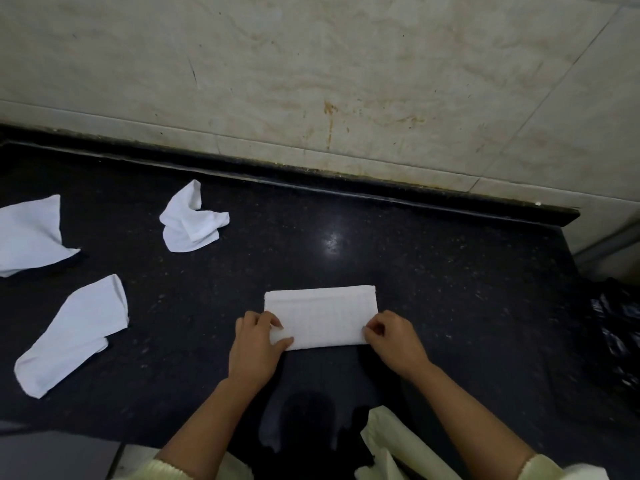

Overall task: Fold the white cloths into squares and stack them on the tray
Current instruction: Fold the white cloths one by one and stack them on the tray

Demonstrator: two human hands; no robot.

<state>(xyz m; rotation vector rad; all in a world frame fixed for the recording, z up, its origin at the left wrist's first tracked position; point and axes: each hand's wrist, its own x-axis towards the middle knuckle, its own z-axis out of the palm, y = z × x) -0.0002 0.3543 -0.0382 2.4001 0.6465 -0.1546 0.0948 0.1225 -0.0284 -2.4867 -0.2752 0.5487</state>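
A white cloth lies folded into a flat rectangle on the black counter, just in front of me. My left hand pinches its near left corner. My right hand pinches its near right corner. Three more white cloths lie unfolded to the left: a crumpled one toward the back, a long one nearer me, and one cut off by the left edge. No tray is in view.
A stained tiled wall rises behind the counter. The counter ends at the right, where a black crinkled bag sits lower down. A pale yellow garment hangs at the bottom, by the counter's front edge.
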